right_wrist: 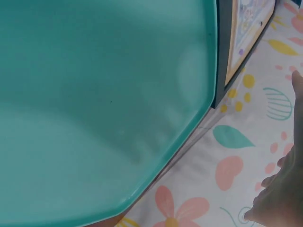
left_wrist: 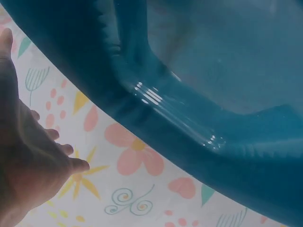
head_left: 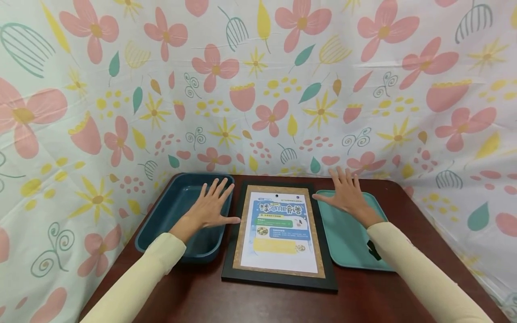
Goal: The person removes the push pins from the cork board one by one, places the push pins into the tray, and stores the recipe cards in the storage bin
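My left hand (head_left: 208, 206) hovers over a dark blue plastic basin (head_left: 177, 204), its fingers spread and holding nothing. In the left wrist view, the hand (left_wrist: 35, 156) shows at the left side, apart from the basin's rim (left_wrist: 156, 142). Over the far part of a flat teal tray (head_left: 347, 242), my right hand (head_left: 347, 195) is spread with nothing in it. The right wrist view has this hand (right_wrist: 279, 194) at its right edge, away from the tray (right_wrist: 94, 118). Nothing shows inside the basin.
Between basin and tray lies a black-framed corkboard (head_left: 278, 280) bearing a printed sheet (head_left: 282, 264) with two pins at its top. A small black thing (head_left: 374, 251) shows beside the right sleeve. All rests on a dark red-brown table (head_left: 194, 296); a flowered curtain (head_left: 258, 107) surrounds it.
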A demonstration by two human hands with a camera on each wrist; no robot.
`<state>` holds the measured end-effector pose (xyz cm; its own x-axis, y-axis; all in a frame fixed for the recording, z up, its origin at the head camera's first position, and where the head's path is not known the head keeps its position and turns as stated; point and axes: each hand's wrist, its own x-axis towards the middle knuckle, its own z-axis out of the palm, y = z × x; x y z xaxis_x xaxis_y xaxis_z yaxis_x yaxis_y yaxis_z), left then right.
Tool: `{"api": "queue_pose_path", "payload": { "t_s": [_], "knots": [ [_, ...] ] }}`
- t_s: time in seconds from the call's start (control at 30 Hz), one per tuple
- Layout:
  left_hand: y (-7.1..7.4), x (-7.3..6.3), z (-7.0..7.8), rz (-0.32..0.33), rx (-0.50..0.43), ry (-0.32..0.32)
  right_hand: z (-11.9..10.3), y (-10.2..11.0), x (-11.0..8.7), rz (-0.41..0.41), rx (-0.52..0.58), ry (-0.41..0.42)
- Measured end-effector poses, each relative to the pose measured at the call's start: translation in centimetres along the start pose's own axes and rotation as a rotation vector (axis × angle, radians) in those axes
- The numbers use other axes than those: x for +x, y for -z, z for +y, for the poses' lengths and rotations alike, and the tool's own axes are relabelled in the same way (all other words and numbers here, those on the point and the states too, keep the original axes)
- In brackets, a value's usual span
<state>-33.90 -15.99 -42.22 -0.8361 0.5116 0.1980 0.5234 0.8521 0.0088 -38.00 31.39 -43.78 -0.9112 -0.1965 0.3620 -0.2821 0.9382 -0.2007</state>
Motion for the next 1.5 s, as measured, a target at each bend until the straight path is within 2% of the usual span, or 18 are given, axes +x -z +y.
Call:
{"api": "queue_pose_path", "payload": {
  "t_s": [0.17,0.73,0.93,1.2,1.5],
  "knots": [
    [-0.1,0.1,0.6,-0.023,-0.007,-0.012,-0.6,-0.5,0.1,-0.049,0.002,-0.013],
    [-1.4,0.9,2.4,-0.138,-0.054,-0.016,-2.8,-1.7,0.9,-0.111,0.006,0.008],
    [-1.7,0.9,3.0,-0.154,-0.083,-0.016,-3.6,-2.0,1.4,-0.099,0.017,0.024],
    [-1.6,1.1,4.3,-0.179,-0.092,-0.011,-4.4,-2.6,1.9,-0.130,0.012,0.026],
    [-2.8,1.3,5.1,-0.204,-0.084,0.024,-4.9,-3.7,2.3,-0.144,0.018,0.033]
  ]
}}
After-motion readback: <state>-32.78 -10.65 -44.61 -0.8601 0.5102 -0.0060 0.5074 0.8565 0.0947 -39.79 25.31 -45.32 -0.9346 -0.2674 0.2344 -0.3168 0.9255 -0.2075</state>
